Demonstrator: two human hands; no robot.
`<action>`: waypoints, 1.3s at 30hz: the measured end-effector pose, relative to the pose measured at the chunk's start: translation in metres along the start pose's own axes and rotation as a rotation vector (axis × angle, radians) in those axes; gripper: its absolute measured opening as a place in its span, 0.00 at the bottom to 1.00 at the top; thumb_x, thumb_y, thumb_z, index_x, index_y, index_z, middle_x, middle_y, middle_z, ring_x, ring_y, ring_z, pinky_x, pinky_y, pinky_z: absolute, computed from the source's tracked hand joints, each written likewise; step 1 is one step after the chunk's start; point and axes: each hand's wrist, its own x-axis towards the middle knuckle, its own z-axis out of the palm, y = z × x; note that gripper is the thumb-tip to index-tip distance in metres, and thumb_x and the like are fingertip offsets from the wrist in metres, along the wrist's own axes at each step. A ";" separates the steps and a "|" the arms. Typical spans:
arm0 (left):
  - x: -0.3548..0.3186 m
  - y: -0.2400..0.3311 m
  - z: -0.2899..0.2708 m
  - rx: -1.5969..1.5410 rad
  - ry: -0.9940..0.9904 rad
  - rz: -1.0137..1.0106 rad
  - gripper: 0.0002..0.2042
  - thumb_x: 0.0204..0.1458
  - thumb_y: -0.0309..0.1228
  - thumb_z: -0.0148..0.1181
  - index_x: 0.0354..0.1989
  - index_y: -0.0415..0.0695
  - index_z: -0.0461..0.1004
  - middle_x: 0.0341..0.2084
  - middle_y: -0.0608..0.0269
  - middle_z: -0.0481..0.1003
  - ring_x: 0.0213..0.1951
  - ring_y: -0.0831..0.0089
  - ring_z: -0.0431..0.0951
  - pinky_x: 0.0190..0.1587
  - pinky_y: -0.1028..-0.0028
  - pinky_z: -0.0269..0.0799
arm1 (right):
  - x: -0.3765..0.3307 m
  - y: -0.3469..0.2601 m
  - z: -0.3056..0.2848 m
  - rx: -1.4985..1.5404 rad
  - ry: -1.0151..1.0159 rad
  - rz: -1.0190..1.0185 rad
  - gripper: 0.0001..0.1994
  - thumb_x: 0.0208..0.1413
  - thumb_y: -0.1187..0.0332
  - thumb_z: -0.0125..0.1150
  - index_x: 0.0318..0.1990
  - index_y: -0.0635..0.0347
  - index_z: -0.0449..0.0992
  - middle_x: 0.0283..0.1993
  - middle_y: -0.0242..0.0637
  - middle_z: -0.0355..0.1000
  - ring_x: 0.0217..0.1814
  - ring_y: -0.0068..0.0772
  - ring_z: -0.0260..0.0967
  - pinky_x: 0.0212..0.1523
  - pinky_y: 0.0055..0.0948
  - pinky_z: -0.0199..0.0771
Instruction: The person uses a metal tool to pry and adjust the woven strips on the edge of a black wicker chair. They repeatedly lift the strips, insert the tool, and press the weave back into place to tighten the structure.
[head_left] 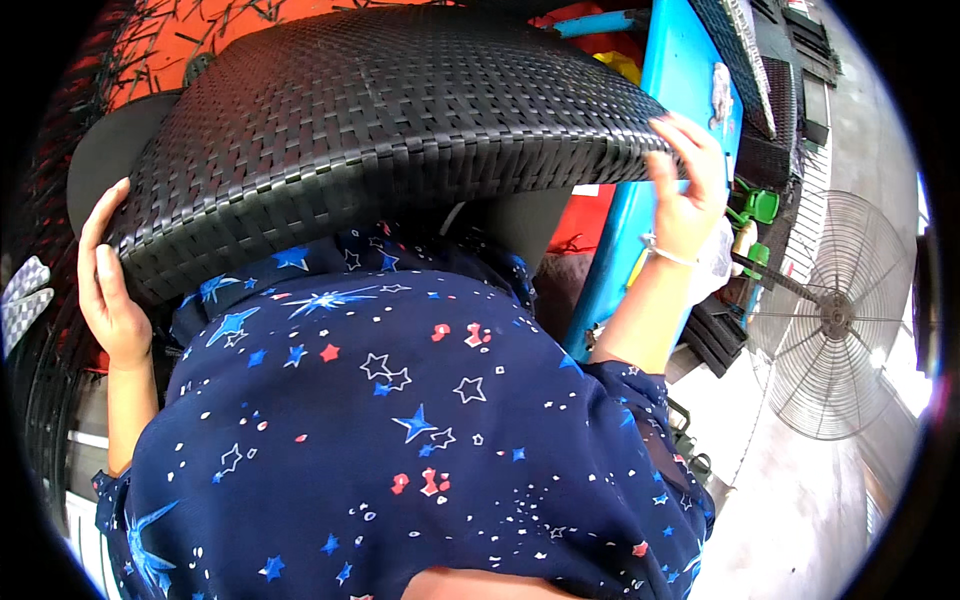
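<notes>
A large black woven wicker panel lies across my lap, its thick curved edge toward me. At its right end my right hand grips the corner, with fingers over the top and the thumb at the near side. My left hand is against the left end, its fingers fairly straight along the side and touching the weave. Between them the two hands hold the panel by its ends. The underside of the panel is hidden.
A blue plastic table or stool stands close at my right. Beyond it are green-handled tools and a large standing fan. Black strip scraps lie on the red sheet at the far left. Black strands hang along the left side.
</notes>
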 end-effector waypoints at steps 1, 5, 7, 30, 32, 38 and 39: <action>-0.001 0.001 0.000 -0.006 0.031 0.004 0.24 0.69 0.33 0.35 0.62 0.29 0.69 0.62 0.45 0.72 0.66 0.57 0.69 0.72 0.62 0.56 | 0.012 -0.022 0.008 0.089 -0.080 -0.062 0.24 0.37 0.68 0.80 0.47 0.57 0.85 0.49 0.37 0.78 0.56 0.39 0.74 0.60 0.36 0.71; -0.007 0.008 0.004 -0.035 -0.003 0.006 0.25 0.68 0.34 0.33 0.61 0.29 0.70 0.62 0.44 0.72 0.66 0.55 0.69 0.72 0.60 0.55 | 0.038 -0.059 0.033 0.247 -0.307 -0.214 0.25 0.36 0.62 0.80 0.48 0.53 0.86 0.48 0.35 0.76 0.55 0.41 0.71 0.58 0.38 0.70; -0.008 0.010 0.006 -0.046 -0.005 0.034 0.25 0.68 0.36 0.33 0.60 0.29 0.70 0.61 0.42 0.72 0.66 0.54 0.69 0.71 0.59 0.56 | 0.036 -0.057 0.038 0.314 -0.385 -0.194 0.23 0.38 0.62 0.79 0.47 0.52 0.87 0.48 0.33 0.76 0.55 0.40 0.71 0.58 0.38 0.70; -0.023 -0.005 0.011 -0.217 0.102 -0.094 0.27 0.70 0.41 0.29 0.58 0.31 0.69 0.62 0.40 0.71 0.65 0.51 0.68 0.72 0.56 0.54 | 0.039 -0.017 -0.004 0.224 -0.477 -0.216 0.16 0.43 0.70 0.78 0.43 0.58 0.83 0.45 0.38 0.76 0.51 0.38 0.74 0.54 0.34 0.74; -0.023 -0.002 0.010 -0.118 0.076 -0.042 0.27 0.70 0.41 0.28 0.59 0.31 0.69 0.62 0.40 0.70 0.66 0.51 0.68 0.72 0.56 0.54 | 0.044 -0.012 -0.011 0.262 -0.493 -0.220 0.11 0.46 0.72 0.77 0.36 0.59 0.81 0.39 0.36 0.76 0.44 0.35 0.75 0.48 0.32 0.75; -0.024 0.004 0.014 -0.167 0.105 -0.064 0.28 0.70 0.40 0.27 0.60 0.31 0.69 0.62 0.42 0.70 0.66 0.51 0.68 0.72 0.55 0.54 | 0.050 0.031 -0.090 0.069 -0.202 -0.041 0.07 0.50 0.71 0.75 0.33 0.61 0.82 0.34 0.33 0.77 0.38 0.26 0.76 0.44 0.27 0.76; -0.024 0.005 0.015 -0.171 0.104 -0.060 0.28 0.69 0.41 0.27 0.60 0.31 0.69 0.62 0.42 0.70 0.66 0.51 0.68 0.72 0.55 0.53 | 0.048 0.042 -0.102 -0.079 -0.149 -0.004 0.05 0.51 0.73 0.73 0.34 0.62 0.83 0.36 0.34 0.78 0.40 0.27 0.76 0.47 0.27 0.76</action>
